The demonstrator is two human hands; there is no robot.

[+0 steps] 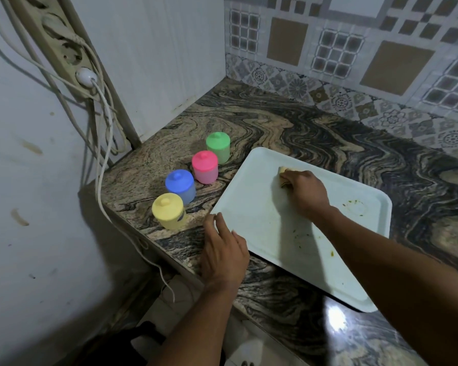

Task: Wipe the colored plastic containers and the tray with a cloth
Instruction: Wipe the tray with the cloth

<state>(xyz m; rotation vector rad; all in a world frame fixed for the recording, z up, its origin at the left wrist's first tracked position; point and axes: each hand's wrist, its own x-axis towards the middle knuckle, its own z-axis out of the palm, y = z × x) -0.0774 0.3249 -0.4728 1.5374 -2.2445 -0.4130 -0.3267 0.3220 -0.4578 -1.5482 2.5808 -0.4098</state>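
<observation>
A pale white tray (262,207) lies flat on the marbled counter, with greenish stains near its right end. My right hand (306,191) presses a small yellowish cloth (284,170) onto the tray's upper middle. My left hand (222,247) rests on the tray's near left corner, fingers spread against its rim. Left of the tray, lidded containers stand in a diagonal row: green (218,147) farthest, then pink (205,166), blue (180,186) and yellow (168,210) nearest.
The marbled counter (315,122) ends at a white wall panel (156,62) on the left and a patterned tile wall (354,62) behind. A power strip (64,46) with dangling white cables (103,180) hangs beside the counter's left edge.
</observation>
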